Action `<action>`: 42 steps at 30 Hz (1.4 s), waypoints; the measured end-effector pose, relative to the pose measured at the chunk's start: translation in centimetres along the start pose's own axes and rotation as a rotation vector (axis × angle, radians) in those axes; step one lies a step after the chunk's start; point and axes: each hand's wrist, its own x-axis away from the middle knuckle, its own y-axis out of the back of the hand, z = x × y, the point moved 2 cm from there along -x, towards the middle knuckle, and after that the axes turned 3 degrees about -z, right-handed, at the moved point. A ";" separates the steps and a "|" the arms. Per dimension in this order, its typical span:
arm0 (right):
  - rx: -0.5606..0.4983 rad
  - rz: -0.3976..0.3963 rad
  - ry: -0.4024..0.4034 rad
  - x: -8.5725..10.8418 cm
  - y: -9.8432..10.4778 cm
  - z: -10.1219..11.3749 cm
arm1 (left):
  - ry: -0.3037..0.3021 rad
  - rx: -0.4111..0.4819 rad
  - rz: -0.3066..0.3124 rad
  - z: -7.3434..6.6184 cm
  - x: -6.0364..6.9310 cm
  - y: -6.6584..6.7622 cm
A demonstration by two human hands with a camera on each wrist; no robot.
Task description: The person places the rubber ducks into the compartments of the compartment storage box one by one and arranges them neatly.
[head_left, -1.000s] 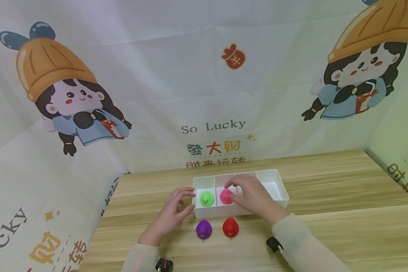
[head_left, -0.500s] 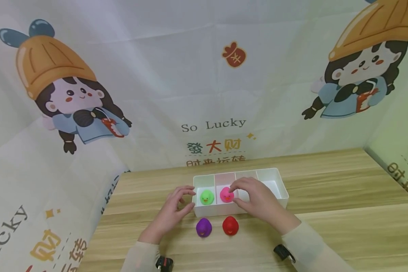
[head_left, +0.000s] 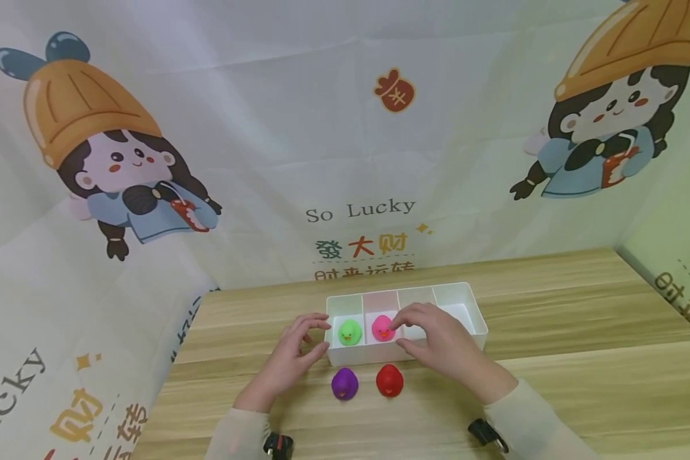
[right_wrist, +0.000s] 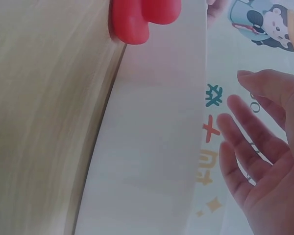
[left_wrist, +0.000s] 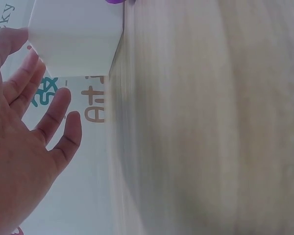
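A long white divided box (head_left: 353, 356) stands on the table. A green rubber duck (head_left: 349, 333) sits in its leftmost compartment, a pink rubber duck (head_left: 383, 328) in the one beside it. My left hand (head_left: 293, 351) touches the box's left end with thumb and fingertips, its other fingers spread loosely in the left wrist view. Over the compartments right of the pink duck hovers my right hand (head_left: 439, 337), thumb and fingers apart, holding nothing. In front of the box, a purple rubber duck (head_left: 344, 384) and a red rubber duck (head_left: 390, 381) rest on the wood.
The wooden table (head_left: 581, 306) reaches back to a printed cloth backdrop (head_left: 299, 128), with more cloth along both sides. At the box's right end, the compartment (head_left: 462, 315) shows a bare white floor.
My right hand has let go of the pink duck and drawn back to the right, leaving it in its compartment. My left hand stays at the box's end.
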 end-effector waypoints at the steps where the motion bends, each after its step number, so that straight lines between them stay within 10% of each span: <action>1: -0.009 0.007 0.002 0.1 0.0 0.0 | 0.002 0.000 0.002 0.0 0.0 0.0; 19: -0.087 0.068 0.095 1.4 -0.9 0.2 | -0.029 0.006 -0.021 -0.2 0.0 0.0; 42: -0.047 0.195 0.024 2.5 -2.1 0.4 | -0.077 0.000 -0.044 0.2 0.0 -0.2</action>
